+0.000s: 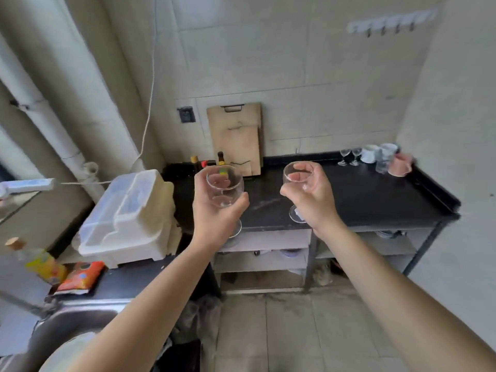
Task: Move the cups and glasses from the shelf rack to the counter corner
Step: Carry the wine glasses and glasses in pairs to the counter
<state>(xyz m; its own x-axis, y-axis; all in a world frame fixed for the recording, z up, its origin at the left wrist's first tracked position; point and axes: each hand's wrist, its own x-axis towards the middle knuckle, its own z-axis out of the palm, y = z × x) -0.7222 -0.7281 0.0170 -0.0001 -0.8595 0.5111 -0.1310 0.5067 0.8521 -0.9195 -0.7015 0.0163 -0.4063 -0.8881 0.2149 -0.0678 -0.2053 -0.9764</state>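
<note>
My left hand (214, 208) grips a clear stemmed glass (225, 189) by its bowl, held upright above the front of the black counter (362, 194). A second clear stemmed glass (296, 175) is upright in my right hand (312, 196), fingers wrapped round the bowl, its foot showing below my palm. In the far right corner of the counter stand two small stemmed glasses (349, 156), white cups (371, 153), a clear tumbler (382, 163) and a pink cup (400, 165). The shelf rack is out of view.
Wooden cutting boards (236, 135) lean on the tiled wall behind sauce bottles (220, 158). A white plastic container (126, 218) sits on the left counter beside an orange packet (80, 277) and a bottle (37, 260). A steel sink (67, 320) lies lower left. Open shelves run under the counter.
</note>
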